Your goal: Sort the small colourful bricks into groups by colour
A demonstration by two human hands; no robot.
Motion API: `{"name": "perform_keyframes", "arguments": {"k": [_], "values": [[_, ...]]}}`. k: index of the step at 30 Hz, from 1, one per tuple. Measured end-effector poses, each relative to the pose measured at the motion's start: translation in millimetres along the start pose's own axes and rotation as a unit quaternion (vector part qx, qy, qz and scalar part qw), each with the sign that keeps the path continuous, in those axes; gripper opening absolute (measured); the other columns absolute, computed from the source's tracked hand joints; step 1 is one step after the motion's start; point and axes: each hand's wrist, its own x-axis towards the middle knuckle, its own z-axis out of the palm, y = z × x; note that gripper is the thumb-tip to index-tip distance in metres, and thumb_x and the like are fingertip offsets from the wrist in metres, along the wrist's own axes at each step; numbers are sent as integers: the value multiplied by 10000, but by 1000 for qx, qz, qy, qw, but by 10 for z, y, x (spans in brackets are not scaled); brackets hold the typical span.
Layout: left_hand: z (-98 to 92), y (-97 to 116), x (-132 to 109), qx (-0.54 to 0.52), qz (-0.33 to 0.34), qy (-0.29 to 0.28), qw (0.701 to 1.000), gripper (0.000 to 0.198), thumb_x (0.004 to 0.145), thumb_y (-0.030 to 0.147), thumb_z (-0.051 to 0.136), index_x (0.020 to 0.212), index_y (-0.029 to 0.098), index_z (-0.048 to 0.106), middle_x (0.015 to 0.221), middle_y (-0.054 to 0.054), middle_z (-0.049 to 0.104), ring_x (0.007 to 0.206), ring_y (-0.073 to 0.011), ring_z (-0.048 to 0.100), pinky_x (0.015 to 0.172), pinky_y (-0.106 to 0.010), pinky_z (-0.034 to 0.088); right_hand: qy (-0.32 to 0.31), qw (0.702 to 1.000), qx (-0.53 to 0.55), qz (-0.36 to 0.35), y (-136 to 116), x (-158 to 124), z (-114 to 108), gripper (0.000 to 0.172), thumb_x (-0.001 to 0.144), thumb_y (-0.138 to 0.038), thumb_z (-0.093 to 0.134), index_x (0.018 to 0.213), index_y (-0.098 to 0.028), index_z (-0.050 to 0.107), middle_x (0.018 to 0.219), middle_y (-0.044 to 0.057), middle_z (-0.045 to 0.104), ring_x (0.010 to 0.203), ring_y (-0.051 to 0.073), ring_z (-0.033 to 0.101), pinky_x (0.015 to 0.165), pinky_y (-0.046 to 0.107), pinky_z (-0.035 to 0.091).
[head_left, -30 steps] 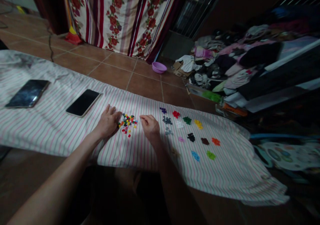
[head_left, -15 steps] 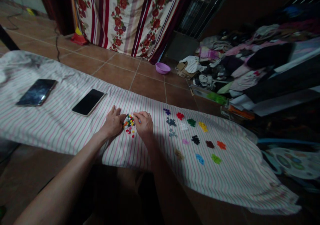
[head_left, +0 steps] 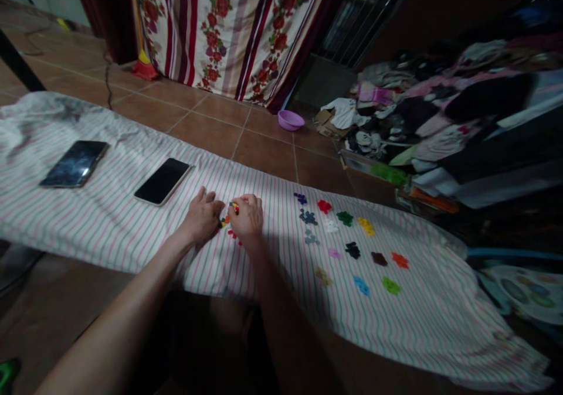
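A mixed heap of tiny coloured pieces [head_left: 226, 221], red, yellow, orange and dark ones showing, lies on the striped cloth between my hands. My left hand [head_left: 203, 215] rests palm down at the heap's left edge, fingers apart and touching its border. Over the heap's right side, my right hand [head_left: 247, 219] is closed, with its fingers bent down among the pieces. Whatever it pinches is hidden, and much of the heap is covered. To the right sit small single-colour piles, among them red [head_left: 324, 207], dark green [head_left: 345, 218], yellow [head_left: 366, 226], black [head_left: 352, 250] and light blue [head_left: 361, 285].
Two phones, one dark [head_left: 74, 163] and one pale-edged [head_left: 162, 181], lie left of my hands on the striped cloth [head_left: 281, 266]. Beyond the cloth's far edge, a purple basin [head_left: 291, 120] stands on the tiled floor. Heaped clothes [head_left: 396, 108] fill the right background.
My right hand has shifted left over the mixed heap and now covers most of it. The left hand stays beside it. The whole view has moved slightly.
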Motion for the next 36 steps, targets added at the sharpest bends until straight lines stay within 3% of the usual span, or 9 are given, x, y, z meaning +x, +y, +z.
{"name": "perform_keyframes", "arguments": {"k": [7, 16, 22, 30, 36], "values": [[-58, 2, -1, -8, -2, 0, 1000, 322, 819, 125, 421, 911, 221, 714, 929, -63, 660, 924, -223, 599, 1125, -538, 327, 11, 1000, 7, 21, -48, 25, 48, 122, 833, -199, 592, 834, -234, 710, 982, 97, 600, 995, 260, 496, 898, 402, 406], [-57, 38, 12, -11, 10, 17, 1000, 325, 839, 135, 403, 940, 201, 706, 900, -65, 664, 903, -209, 610, 1130, -514, 335, 15, 997, 72, 1, -48, 38, 0, 112, 824, -164, 566, 831, -237, 650, 923, 30, 683, 972, 219, 553, 938, 364, 406], [49, 25, 13, -29, 0, 25, 999, 329, 872, 160, 393, 962, 214, 704, 1024, -72, 663, 974, -218, 601, 1093, -542, 360, 32, 993, 114, 28, 38, 50, -60, 155, 796, -136, 555, 859, -254, 634, 880, -6, 697, 910, 184, 603, 874, 306, 458], [28, 48, 47, -47, 21, 5, 999, 247, 817, 149, 479, 903, 227, 698, 933, -58, 646, 979, -234, 597, 1088, -544, 347, 17, 994, 108, 8, 145, 40, -179, 154, 814, -154, 563, 853, -242, 682, 891, -2, 721, 884, 187, 608, 877, 312, 452], [78, 59, 49, -52, 18, 17, 998, 305, 795, 138, 458, 952, 231, 702, 1013, -70, 666, 1083, -262, 573, 1089, -572, 356, 18, 995, 98, 9, 245, 21, -251, 201, 830, -156, 539, 859, -245, 717, 924, 15, 726, 927, 196, 602, 890, 320, 441]]}}
